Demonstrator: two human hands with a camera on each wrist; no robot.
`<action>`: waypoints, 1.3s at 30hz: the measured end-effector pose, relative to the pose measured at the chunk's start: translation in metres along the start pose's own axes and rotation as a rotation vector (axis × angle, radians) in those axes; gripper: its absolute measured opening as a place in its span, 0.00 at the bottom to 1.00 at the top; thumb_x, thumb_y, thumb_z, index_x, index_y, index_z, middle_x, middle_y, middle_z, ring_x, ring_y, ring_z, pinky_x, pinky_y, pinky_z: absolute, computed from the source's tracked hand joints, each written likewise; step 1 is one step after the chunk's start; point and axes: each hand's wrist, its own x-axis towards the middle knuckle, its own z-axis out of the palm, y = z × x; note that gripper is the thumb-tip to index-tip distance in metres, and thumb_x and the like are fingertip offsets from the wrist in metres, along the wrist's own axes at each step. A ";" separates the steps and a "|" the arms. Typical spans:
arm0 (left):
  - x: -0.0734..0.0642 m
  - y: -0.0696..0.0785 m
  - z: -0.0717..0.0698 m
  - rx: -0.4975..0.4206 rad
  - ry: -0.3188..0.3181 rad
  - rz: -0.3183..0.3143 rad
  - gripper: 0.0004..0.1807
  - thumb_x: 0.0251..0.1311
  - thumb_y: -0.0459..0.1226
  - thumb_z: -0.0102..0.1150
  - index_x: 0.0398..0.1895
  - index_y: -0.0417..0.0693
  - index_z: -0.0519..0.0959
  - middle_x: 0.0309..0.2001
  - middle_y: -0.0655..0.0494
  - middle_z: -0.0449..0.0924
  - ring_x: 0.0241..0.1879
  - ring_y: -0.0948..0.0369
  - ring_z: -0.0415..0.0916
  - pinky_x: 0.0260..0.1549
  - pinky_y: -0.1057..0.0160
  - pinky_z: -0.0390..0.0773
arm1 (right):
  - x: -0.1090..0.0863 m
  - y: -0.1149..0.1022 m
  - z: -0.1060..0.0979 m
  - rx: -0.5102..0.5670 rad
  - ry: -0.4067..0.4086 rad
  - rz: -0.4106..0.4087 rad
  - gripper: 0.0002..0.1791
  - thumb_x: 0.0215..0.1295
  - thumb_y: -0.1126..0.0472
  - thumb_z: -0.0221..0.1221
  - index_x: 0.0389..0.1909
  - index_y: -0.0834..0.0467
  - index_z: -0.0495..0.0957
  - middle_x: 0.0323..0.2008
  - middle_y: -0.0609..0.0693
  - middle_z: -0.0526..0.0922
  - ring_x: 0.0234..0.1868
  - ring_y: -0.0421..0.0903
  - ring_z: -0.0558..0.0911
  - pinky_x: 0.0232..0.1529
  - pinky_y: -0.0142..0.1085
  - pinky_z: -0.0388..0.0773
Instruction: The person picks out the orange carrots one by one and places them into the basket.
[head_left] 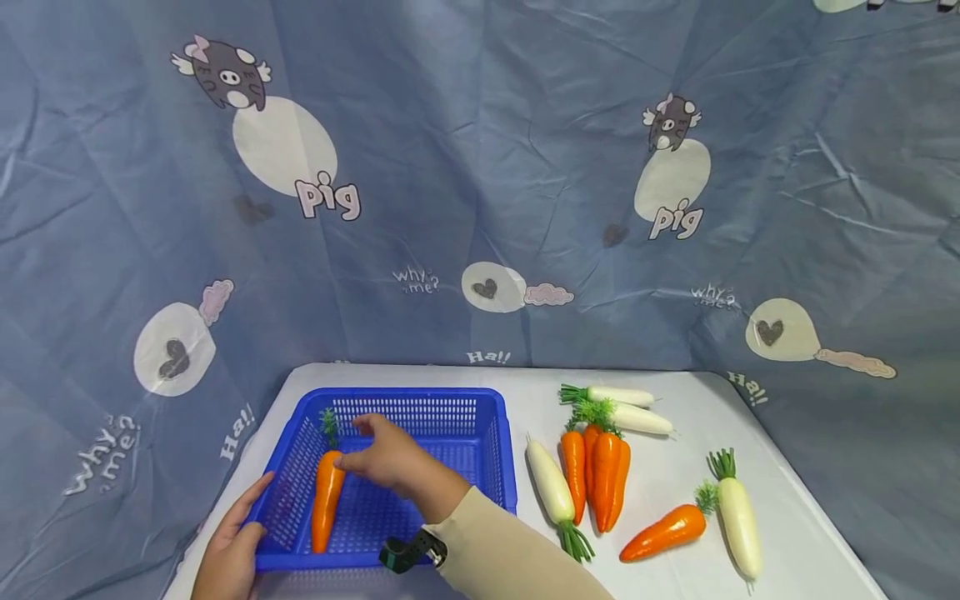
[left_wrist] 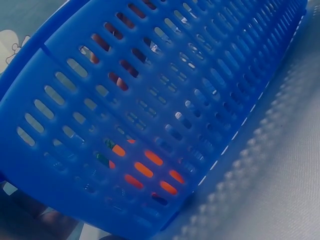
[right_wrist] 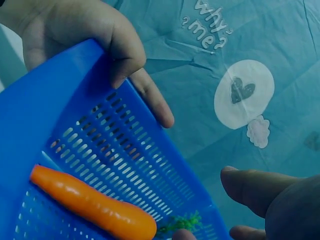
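Note:
A blue plastic basket [head_left: 431,400] stands on the left of the table. One orange carrot [head_left: 327,500] with a green top lies inside it, along the left wall. My left hand [head_left: 231,546] grips the basket's left rim, thumb over the inside and fingers along the outside, as the right wrist view also shows. Over the basket, my right hand [head_left: 386,454] has its thumb and fingers spread, with nothing between them; the thumb overlaps the carrot's upper end in the head view. Through the slotted wall in the left wrist view, bits of the orange carrot [left_wrist: 144,170] show.
Right of the basket lie several carrots [head_left: 606,475] in a bunch, with white radishes [head_left: 551,483] beside and behind them. Farther right, a single carrot [head_left: 666,532] lies next to another white radish [head_left: 738,525]. A blue printed cloth [head_left: 420,208] hangs behind the white table [head_left: 675,467].

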 end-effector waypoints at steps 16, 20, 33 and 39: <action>0.005 -0.004 0.001 -0.018 -0.029 0.000 0.47 0.61 0.24 0.30 0.86 0.60 0.48 0.85 0.43 0.37 0.44 0.82 0.73 0.42 0.61 0.86 | -0.015 -0.008 -0.020 -0.089 0.015 -0.073 0.29 0.58 0.57 0.75 0.61 0.50 0.79 0.61 0.47 0.81 0.58 0.48 0.81 0.54 0.46 0.84; 0.006 -0.004 0.002 -0.018 -0.038 0.008 0.47 0.61 0.24 0.29 0.86 0.59 0.48 0.85 0.40 0.40 0.44 0.80 0.74 0.41 0.60 0.86 | -0.024 -0.014 -0.029 -0.098 0.015 -0.111 0.30 0.58 0.56 0.75 0.62 0.49 0.79 0.61 0.42 0.81 0.63 0.47 0.78 0.58 0.46 0.81; 0.009 -0.013 -0.007 0.024 -0.059 0.107 0.46 0.61 0.22 0.32 0.85 0.55 0.51 0.71 0.58 0.71 0.45 0.77 0.77 0.39 0.61 0.86 | -0.047 -0.016 -0.065 0.071 -0.052 -0.147 0.29 0.63 0.59 0.71 0.66 0.53 0.76 0.64 0.45 0.79 0.61 0.47 0.80 0.57 0.43 0.83; 0.012 -0.014 -0.008 -0.022 -0.040 0.123 0.45 0.62 0.22 0.33 0.85 0.59 0.54 0.50 0.89 0.73 0.44 0.75 0.80 0.38 0.58 0.87 | -0.052 -0.014 -0.079 0.125 -0.059 -0.158 0.29 0.64 0.61 0.71 0.66 0.55 0.75 0.65 0.48 0.78 0.55 0.46 0.83 0.56 0.43 0.84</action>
